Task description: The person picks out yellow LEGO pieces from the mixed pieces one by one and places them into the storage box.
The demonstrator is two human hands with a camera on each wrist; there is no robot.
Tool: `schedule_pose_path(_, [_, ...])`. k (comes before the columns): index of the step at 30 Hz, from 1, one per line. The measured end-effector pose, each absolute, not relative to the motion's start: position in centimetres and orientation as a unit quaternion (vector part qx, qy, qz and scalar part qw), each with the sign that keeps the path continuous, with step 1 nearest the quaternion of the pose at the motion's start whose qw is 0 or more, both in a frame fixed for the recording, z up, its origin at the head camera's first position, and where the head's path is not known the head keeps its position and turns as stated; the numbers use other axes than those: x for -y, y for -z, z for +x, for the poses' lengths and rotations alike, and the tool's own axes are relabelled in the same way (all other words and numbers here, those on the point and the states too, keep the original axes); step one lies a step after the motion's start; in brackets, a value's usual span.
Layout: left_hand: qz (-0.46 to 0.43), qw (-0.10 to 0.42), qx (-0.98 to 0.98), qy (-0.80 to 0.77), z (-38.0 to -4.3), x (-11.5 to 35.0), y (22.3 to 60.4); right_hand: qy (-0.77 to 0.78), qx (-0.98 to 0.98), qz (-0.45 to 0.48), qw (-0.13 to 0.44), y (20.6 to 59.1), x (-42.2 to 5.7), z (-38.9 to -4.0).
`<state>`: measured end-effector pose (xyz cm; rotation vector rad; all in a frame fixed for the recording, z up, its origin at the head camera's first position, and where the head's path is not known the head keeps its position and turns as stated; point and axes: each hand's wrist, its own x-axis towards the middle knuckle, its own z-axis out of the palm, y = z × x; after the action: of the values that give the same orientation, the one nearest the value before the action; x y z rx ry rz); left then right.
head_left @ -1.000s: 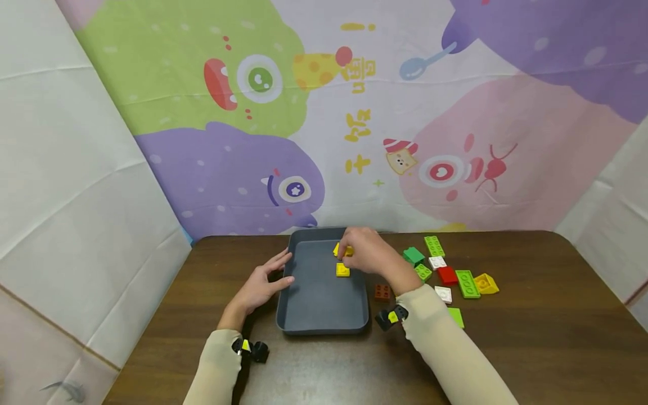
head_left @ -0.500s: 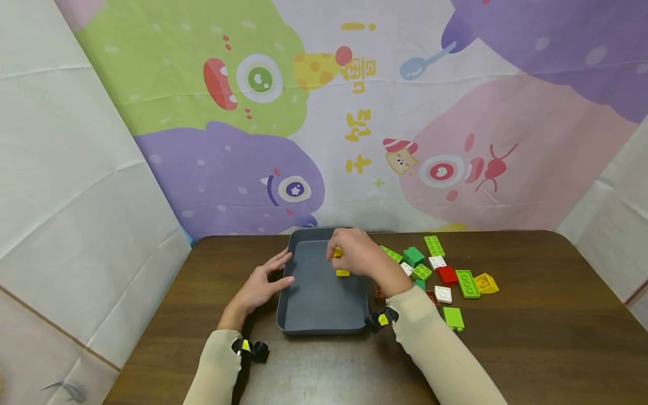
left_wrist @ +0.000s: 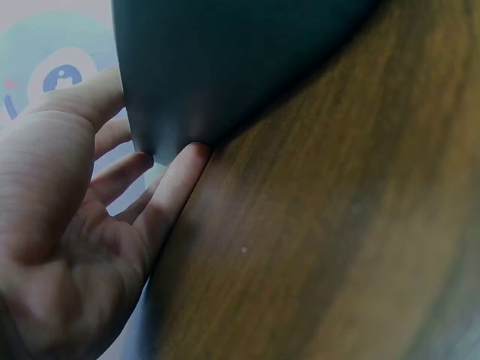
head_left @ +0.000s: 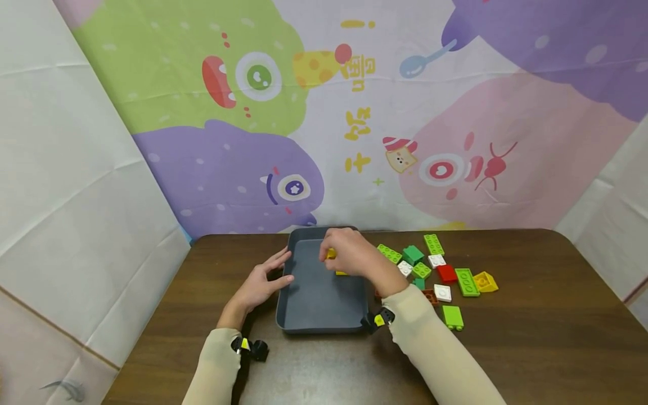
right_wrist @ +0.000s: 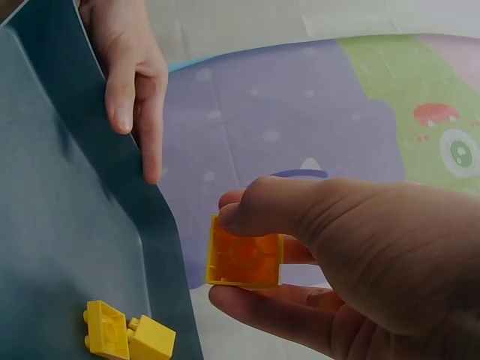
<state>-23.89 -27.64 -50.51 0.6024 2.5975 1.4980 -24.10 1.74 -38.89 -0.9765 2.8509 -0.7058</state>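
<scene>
My right hand (head_left: 349, 254) is over the far half of a dark grey tray (head_left: 319, 306). Thumb and fingers pinch a yellow toy brick (right_wrist: 244, 253), whose hollow underside faces the right wrist camera. Two more yellow bricks lie side by side on the tray floor: one tipped with its hollow side showing (right_wrist: 106, 330), the other with a smooth sloping face (right_wrist: 152, 340). In the head view my right hand partly covers them. My left hand (head_left: 259, 287) rests against the tray's left side, fingers extended; the left wrist view shows fingertips touching the outer wall.
Right of the tray, several loose toy bricks lie on the brown table (head_left: 547, 337), among them a dark green brick (head_left: 413, 255), a red brick (head_left: 447, 274) and a yellow sloped brick (head_left: 485, 282). A printed cloth (head_left: 354, 208) hangs behind the table's far edge.
My right hand has moved left over the tray, carrying the pinched yellow brick, and more of the bricks on the right show. My left hand has stayed at the tray's side.
</scene>
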Motion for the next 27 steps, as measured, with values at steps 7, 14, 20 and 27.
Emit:
schedule_pose_path(7, [0.185, 0.054, -0.847, -0.496, -24.2, 27.7, 50.7, 0.206, -0.924, -0.316, 0.059, 38.7, -1.8, -24.0])
schedule_pose_path(14, [0.171, 0.062, -0.853, -0.488, -24.0, 27.6, 50.3, 0.183, -0.921, -0.33, 0.097, 38.7, -1.7, -24.1])
schedule_pose_path(20, [0.173, 0.062, -0.854, -0.487, -24.1, 27.5, 50.3, 0.16, -0.92, -0.341, 0.107, 39.1, -1.6, -24.1])
schedule_pose_path(27, [0.173, 0.063, -0.855, -0.485, -24.0, 27.4, 50.3, 0.154, -0.919, -0.334, 0.14, 39.9, -1.4, -24.1])
